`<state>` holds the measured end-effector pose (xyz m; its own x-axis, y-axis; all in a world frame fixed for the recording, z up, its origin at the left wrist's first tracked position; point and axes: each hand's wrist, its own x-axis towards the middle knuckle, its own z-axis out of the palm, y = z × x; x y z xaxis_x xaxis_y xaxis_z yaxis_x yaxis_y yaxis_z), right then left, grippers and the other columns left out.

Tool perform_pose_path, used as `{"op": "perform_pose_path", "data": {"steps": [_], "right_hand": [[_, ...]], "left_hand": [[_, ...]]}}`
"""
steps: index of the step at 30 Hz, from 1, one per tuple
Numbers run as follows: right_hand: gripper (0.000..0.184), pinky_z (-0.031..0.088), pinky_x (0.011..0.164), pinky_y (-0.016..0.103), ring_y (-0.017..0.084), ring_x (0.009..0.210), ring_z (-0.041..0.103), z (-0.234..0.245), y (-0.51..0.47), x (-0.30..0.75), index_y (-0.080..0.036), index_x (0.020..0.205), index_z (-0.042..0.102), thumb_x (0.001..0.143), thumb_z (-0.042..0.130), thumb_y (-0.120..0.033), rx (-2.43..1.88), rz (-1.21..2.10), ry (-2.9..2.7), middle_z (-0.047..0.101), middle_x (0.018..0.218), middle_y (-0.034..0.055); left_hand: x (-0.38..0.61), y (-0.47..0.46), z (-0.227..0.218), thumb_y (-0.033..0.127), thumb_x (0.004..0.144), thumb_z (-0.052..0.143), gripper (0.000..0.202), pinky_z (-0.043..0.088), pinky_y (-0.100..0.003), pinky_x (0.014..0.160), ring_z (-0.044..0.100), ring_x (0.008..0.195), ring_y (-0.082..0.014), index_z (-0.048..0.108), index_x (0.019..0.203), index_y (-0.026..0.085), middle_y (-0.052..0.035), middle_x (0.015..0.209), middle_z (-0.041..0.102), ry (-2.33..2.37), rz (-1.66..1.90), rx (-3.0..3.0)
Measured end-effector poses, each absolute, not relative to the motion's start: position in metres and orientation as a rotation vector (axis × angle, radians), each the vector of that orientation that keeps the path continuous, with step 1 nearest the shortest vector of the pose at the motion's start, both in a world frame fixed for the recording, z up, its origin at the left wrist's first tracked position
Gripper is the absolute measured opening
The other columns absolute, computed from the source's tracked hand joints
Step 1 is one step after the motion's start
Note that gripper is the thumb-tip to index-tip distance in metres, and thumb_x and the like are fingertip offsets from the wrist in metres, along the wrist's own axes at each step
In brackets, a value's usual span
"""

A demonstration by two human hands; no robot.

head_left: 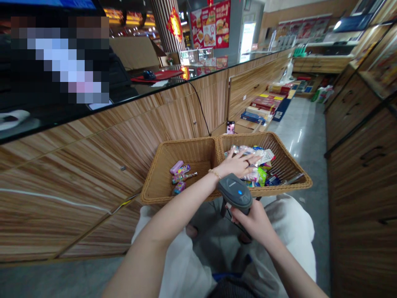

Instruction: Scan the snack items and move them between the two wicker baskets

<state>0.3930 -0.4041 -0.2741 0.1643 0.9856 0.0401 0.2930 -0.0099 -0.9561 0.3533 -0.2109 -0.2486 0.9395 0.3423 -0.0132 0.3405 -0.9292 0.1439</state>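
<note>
My left hand [236, 164] reaches into the right wicker basket [299, 176], its fingers stretched out over a heap of small packets. Among these are a white package [265, 156] and a green packet [262, 176]. Whether the fingertips touch the packets I cannot tell. In my right hand [259, 221] is a dark grey barcode scanner [235, 192] with a blue light on top, held in front of the baskets. The left wicker basket [151, 178] contains several small items, including a purple case [176, 167] and a colourful tube [182, 177].
A wood-panelled counter [93, 165] runs along the left, with a computer mouse [149, 75] on a red mat. Behind the baskets a phone [230, 127] stands upright near stacked boxes [263, 105]. Wooden cabinets [362, 178] line the right side.
</note>
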Motion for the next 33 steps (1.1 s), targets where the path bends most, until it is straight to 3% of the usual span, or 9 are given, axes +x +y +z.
{"op": "perform_pose_path", "data": {"steps": [4, 12, 18, 23, 29, 33], "right_hand": [[0.018, 0.051, 0.055, 0.029, 0.021, 0.052, 0.066, -0.274, -0.405, 0.393, -0.020, 0.073, 0.066, 0.082, 0.061, -0.034, -1.491, 0.901, -1.312, 0.071, 0.057, 0.0043], [0.017, 0.052, 0.056, 0.030, 0.022, 0.054, 0.068, -0.278, -0.406, 0.395, -0.020, 0.075, 0.067, 0.081, 0.061, -0.035, -1.513, 0.911, -1.292, 0.071, 0.057, 0.0042], [0.018, 0.053, 0.057, 0.031, 0.023, 0.055, 0.069, -0.281, -0.402, 0.391, -0.019, 0.078, 0.068, 0.082, 0.061, -0.034, -1.511, 0.969, -1.296, 0.072, 0.059, 0.0052], [0.015, 0.053, 0.058, 0.031, 0.023, 0.055, 0.069, -0.285, -0.400, 0.390, -0.020, 0.075, 0.065, 0.083, 0.062, -0.033, -1.511, 0.984, -1.306, 0.072, 0.059, 0.0050], [0.016, 0.053, 0.056, 0.030, 0.024, 0.055, 0.070, -0.286, -0.397, 0.390, -0.021, 0.074, 0.064, 0.082, 0.062, -0.034, -1.524, 0.963, -1.321, 0.071, 0.058, 0.0045], [0.016, 0.055, 0.056, 0.030, 0.024, 0.056, 0.070, -0.285, -0.397, 0.390, -0.020, 0.076, 0.065, 0.083, 0.060, -0.034, -1.526, 0.956, -1.337, 0.073, 0.060, 0.0053]], "left_hand": [[0.345, -0.207, -0.247, 0.043, 0.111, 0.028, 0.061, -0.001, -0.065, 0.129, 0.013, 0.163, -0.0246, 0.005, 0.167, 0.039, 0.0037, 0.171, 0.030, 0.526, 0.100, 2.858], [0.259, -0.169, -0.233, 0.042, 0.108, 0.041, 0.059, 0.003, -0.058, 0.130, 0.029, 0.157, -0.0254, 0.029, 0.164, 0.031, -0.0058, 0.163, 0.047, 0.837, 0.332, 2.920], [0.178, -0.131, -0.252, 0.030, 0.100, 0.057, 0.055, 0.009, -0.065, 0.126, 0.035, 0.153, -0.0318, 0.048, 0.154, 0.029, -0.0077, 0.155, 0.057, 1.141, 0.022, 2.908], [0.147, -0.125, -0.279, 0.019, 0.091, 0.063, 0.050, 0.012, -0.064, 0.125, 0.044, 0.147, -0.0328, 0.061, 0.141, 0.025, -0.0095, 0.145, 0.065, 1.128, -0.313, 2.881], [0.152, -0.122, -0.315, 0.021, 0.084, 0.070, 0.045, 0.020, -0.056, 0.121, 0.059, 0.127, -0.0278, 0.068, 0.129, 0.029, -0.0073, 0.123, 0.076, 1.027, -0.476, 2.931], [0.161, -0.119, -0.334, 0.024, 0.078, 0.077, 0.036, 0.026, -0.051, 0.114, 0.062, 0.118, -0.0298, 0.073, 0.114, 0.025, -0.0090, 0.110, 0.078, 1.038, -0.523, 2.936]]}}
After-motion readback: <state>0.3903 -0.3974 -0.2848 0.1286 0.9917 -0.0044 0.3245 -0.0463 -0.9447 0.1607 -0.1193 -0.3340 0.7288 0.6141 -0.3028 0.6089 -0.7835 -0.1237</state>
